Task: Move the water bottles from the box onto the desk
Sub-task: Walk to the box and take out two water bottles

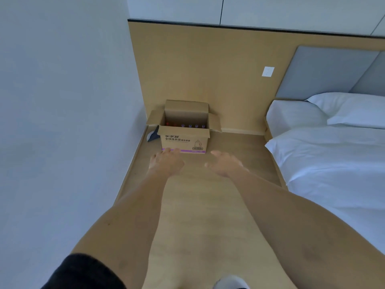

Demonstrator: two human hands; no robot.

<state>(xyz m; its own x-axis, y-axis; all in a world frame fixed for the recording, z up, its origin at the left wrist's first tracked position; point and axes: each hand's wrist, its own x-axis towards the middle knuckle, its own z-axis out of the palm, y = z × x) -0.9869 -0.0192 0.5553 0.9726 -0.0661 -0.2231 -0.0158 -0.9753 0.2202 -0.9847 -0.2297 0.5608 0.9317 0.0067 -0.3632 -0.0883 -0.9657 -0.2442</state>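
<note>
- Both arms reach forward over the wooden floor [200, 205], and neither hand holds anything.
- The left hand [166, 161] is seen from the back, its fingers relaxed and a little bent. In the picture the fingertips overlap the lower front edge of the box [184, 140]; I cannot tell if they really touch it.
- The right hand [226, 163] is open with the palm turned inward toward the left hand and the thumb apart from the fingers. It is just short of the right front corner of the box, not touching it.
- The box is straight ahead of both hands, on the floor against the wood wall panel [208, 65], with all its flaps open.
- The bottles [192, 125] stand upright inside the box, beyond the fingertips. Only their caps show in a row behind the front wall; most look purple, the leftmost ones reddish.
- A dark and white object [152, 134] lies on the floor just left of the box, ahead and to the left of the left hand. What it is I cannot tell.
- A bed [333, 155] with white sheets and pillows is to the right of the right hand.
- A white wall [62, 101] is to the left of the left arm.
</note>
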